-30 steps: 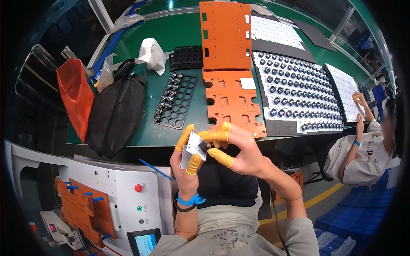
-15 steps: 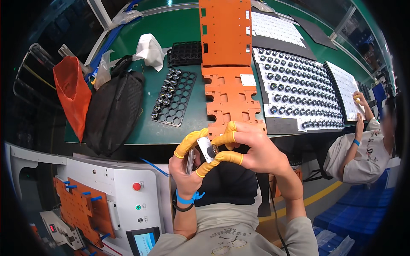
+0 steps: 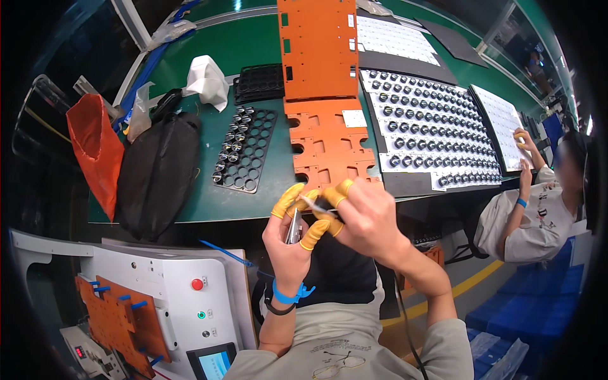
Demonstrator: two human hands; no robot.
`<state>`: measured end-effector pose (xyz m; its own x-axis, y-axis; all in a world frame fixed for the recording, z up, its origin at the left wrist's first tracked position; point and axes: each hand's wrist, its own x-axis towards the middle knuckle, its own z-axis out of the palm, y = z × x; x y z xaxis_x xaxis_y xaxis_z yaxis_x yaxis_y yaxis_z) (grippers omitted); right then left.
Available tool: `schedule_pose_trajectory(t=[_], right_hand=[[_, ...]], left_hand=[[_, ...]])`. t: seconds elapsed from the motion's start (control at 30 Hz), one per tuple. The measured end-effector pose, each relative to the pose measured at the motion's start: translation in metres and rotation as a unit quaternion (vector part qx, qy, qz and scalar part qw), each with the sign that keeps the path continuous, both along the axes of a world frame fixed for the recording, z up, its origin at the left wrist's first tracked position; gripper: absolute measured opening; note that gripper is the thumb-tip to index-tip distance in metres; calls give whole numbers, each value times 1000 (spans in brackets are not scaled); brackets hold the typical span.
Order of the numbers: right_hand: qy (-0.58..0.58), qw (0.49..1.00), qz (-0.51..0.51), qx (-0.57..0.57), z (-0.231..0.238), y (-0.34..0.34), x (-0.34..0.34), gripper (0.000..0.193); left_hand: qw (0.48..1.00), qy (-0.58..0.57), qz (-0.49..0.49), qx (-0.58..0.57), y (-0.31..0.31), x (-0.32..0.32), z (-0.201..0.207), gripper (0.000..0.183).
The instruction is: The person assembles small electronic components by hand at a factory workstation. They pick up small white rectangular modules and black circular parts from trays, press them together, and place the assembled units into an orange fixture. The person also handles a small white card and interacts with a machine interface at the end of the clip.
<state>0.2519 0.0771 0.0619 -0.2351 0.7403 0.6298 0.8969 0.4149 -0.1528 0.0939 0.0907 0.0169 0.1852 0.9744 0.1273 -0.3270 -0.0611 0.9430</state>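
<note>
My right hand (image 3: 370, 218), with yellow finger cots on its fingertips, pinches a small white plate (image 3: 310, 203) by the black round part (image 3: 323, 204) mounted on it. The plate is tilted and somewhat blurred. Close by, my left hand (image 3: 288, 244) curls around a flat, silvery metal piece (image 3: 294, 228); its exact kind cannot be made out. The left fingertips, also in yellow cots, are at the plate's edge, and whether they touch it is unclear. Just beyond both hands lies an orange fixture (image 3: 330, 142) with cutouts, its orange lid (image 3: 318, 50) raised.
Left of the fixture, a black tray (image 3: 256, 149) is partly filled with round parts. Rows of white plates with black round parts (image 3: 437, 126) lie to the right. A black bag (image 3: 161, 171), an orange bag (image 3: 95, 142) and a white machine (image 3: 164, 272) are leftward. A co-worker (image 3: 532, 209) sits at right.
My right hand has turned the white plate to a steeper tilt and drawn it slightly away from the left fingers. The left fingers have opened somewhat. The whole view has shifted a little.
</note>
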Motion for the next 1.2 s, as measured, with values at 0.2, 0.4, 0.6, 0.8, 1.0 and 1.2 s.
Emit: schedule_pose_trajectory(t=[0.2,0.4,0.6,0.8,1.0,1.2], right_hand=[[167,945,-232,-159,-2,36,76,29],[235,867,-298,-323,-30,63,111,47],[233,851,-226,-412,-22,75,124,53],[265,788,-195,-521,4,84,121,44],[248,734,-146,-615,-8,99,146,42],[173,741,-187,-621,6,109,135,29]], left_hand=[[1000,11,-6,0,4,3,-6,64],[999,-33,-2,-41,8,-1,-3,56],[1000,-10,2,25,13,-4,-15,53],[998,-45,-29,-16,12,-6,-16,53],[996,-76,-35,-43,12,-7,-15,51],[969,-208,-30,-130,8,-12,-20,36]])
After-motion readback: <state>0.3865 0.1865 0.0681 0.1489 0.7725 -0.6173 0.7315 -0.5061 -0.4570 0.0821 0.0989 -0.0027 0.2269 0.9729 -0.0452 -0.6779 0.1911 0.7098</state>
